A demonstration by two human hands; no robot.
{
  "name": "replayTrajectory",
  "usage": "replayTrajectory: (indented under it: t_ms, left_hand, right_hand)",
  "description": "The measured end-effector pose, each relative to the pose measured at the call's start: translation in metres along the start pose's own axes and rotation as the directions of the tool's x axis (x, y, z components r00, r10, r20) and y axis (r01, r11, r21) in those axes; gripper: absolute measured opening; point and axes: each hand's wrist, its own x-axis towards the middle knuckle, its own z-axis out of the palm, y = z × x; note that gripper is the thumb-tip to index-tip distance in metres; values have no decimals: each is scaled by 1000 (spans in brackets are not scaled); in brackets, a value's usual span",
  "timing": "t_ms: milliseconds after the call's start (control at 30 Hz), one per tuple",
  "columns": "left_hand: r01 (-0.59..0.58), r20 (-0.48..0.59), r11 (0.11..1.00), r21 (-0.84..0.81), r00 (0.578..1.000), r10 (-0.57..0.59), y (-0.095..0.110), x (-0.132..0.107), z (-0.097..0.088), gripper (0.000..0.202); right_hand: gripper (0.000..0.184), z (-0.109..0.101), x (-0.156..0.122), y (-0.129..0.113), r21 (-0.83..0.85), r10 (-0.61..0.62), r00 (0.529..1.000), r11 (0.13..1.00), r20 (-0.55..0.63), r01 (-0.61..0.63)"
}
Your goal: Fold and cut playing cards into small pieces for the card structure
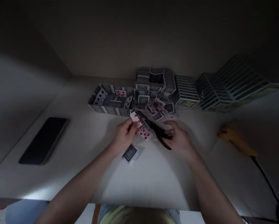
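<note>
My left hand [124,136] pinches a playing card [135,118] with red diamonds between thumb and fingers. Black-handled scissors [156,127] are in my right hand [179,140], their blades reaching the held card from the right. Just below them a ten of diamonds [145,133] lies face up on the table. Nearer to me rests a card with a patterned back [130,154]. Behind the scissors, cut card pieces [154,109] lie in a loose pile, some face up and some face down.
An open box made of cards [116,110] stands behind my left hand, beside a taller card-built structure [155,81]. Slatted card structures [216,90] line the back right. A phone [43,141] lies left on the table [151,183]; a yellow corded glue gun [237,137] lies right.
</note>
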Motion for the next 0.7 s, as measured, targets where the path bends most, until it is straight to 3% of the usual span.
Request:
replayTrajectory:
  t_ms: [133, 233, 367, 500, 633, 700]
  left_hand:
    - [-21, -47, 1000, 12, 999, 22, -1, 1, -1, 28]
    - [-22, -82, 1000, 10, 996, 23, -3, 2, -3, 27]
    - [-29, -110, 999, 21, 993, 31, -2, 2, -7, 25]
    - [-65, -104, 996, 66, 992, 72, 1, 1, -10, 24]
    - [-83, -130, 991, 109, 987, 97, 2, 1, -11, 28]
    - [-77, -134, 991, 110, 987, 91, 2, 1, -12, 29]
  right_hand:
    - [53, -1, -1, -6, 211, 109, 985, 968, 135, -136]
    - [53, -1, -3, -16, 417, 136, 959, 879, 249, -233]
    - [43, 3, -10, -31, 668, 61, 944, 692, 324, -274]
    - [30, 9, -15, -36, 735, -7, 903, 583, 430, -346]
    - [45, 16, -19, -34, 752, -143, 818, 507, 557, -422]
    - [58, 20, -20, -34, 772, -195, 829, 519, 524, -366]
